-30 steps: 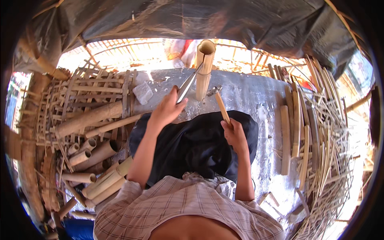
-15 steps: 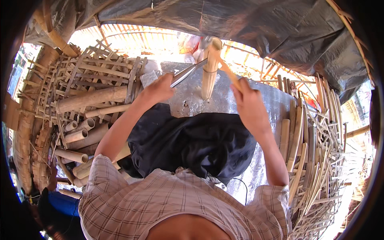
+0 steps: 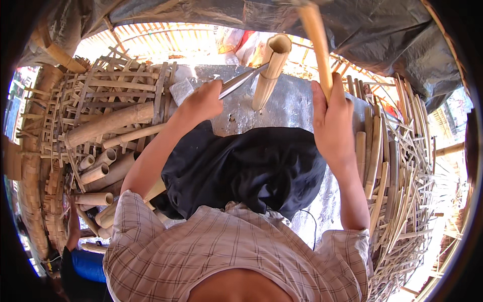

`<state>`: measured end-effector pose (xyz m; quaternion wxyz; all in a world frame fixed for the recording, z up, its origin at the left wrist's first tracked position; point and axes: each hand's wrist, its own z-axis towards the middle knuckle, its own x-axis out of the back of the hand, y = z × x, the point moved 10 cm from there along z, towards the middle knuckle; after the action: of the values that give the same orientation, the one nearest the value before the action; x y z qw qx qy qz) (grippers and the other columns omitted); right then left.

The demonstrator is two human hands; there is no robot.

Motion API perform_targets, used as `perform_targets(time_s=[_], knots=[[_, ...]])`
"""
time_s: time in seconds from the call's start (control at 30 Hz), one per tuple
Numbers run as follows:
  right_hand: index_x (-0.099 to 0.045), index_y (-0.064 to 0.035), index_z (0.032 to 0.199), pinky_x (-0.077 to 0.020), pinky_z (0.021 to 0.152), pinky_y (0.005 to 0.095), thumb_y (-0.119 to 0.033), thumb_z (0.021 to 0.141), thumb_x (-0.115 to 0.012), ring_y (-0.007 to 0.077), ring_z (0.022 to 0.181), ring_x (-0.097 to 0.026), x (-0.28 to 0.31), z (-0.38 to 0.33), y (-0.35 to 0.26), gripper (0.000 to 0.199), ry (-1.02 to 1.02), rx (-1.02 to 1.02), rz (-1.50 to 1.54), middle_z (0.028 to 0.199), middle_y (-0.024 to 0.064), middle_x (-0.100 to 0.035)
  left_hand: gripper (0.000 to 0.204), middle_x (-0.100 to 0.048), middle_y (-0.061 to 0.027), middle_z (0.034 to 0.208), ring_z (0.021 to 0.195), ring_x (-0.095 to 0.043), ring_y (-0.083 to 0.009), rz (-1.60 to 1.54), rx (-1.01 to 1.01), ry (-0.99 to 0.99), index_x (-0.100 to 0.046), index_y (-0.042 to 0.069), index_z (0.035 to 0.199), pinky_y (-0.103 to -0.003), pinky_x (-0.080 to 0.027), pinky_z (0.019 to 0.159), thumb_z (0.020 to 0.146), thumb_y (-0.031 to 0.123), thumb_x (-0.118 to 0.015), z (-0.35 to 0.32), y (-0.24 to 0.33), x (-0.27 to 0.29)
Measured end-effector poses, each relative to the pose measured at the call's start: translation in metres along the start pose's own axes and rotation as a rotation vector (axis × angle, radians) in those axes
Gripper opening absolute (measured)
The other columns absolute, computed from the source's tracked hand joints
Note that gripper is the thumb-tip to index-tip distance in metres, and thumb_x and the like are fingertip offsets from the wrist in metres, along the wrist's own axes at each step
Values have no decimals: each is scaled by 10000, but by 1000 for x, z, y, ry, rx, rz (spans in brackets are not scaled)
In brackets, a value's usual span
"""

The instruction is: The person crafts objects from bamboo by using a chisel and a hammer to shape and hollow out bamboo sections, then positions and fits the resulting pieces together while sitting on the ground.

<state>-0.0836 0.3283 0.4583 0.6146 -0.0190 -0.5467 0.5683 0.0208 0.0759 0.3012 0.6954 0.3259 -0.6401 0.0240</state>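
My left hand [image 3: 202, 102] is closed round a long, shiny metal tool [image 3: 237, 84] that tapers away from me; its exact kind is unclear. The tool's far tip meets the left side of a bamboo tube [image 3: 268, 78], just under the rim. This tube stands nearly upright on the grey work surface [image 3: 236, 111], its hollow end up. To the right, my right hand [image 3: 334, 121] grips the wooden handle of a hammer [image 3: 318, 48], raised beyond the tube. The hammer's head is blurred and mostly cut off by the upper edge.
Black cloth [image 3: 241, 163] covers my lap. On the left lie a bamboo lattice [image 3: 118, 85] and several bamboo tubes [image 3: 95, 173]. Split bamboo strips [image 3: 402, 201] are heaped at the right. Dark plastic sheeting [image 3: 387, 40] hangs overhead. Another person's arm [image 3: 73, 224] shows at lower left.
My right hand has swung the hammer up and to the right, away from the tube's top. The tube leans slightly more to the right; my left hand keeps the metal tool against it.
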Motion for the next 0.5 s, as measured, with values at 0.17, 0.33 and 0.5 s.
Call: perform_targets(time_s=[0.17,0.33,0.5], knots=[[-511,31,1123,-459,592,595,-206,1057,-601,549,696,-611,-45,-37,62,261,-154,112,-299,638,293,-586,301,-665,-301,1130,1115,-630,-487,-20,14,-40,-573,-24,1140,-522,-500,938,882,124,-622,6,9,2],[-539,14,1083,-466,579,568,-221,1061,-594,499,664,-643,0,-7,10,242,-48,-53,-85,665,279,-603,272,-665,-295,1137,1132,-625,-482,23,-3,19,-571,-27,1148,-521,-502,939,903,90,-586,-3,1,-4],[-554,16,1110,-472,583,580,-267,1073,-563,517,701,-629,-41,-46,72,286,-147,134,-381,729,280,-636,293,-662,-288,1152,1148,-619,-479,33,74,-16,-564,-23,1171,-521,-499,958,913,111,-596,4,2,-5]])
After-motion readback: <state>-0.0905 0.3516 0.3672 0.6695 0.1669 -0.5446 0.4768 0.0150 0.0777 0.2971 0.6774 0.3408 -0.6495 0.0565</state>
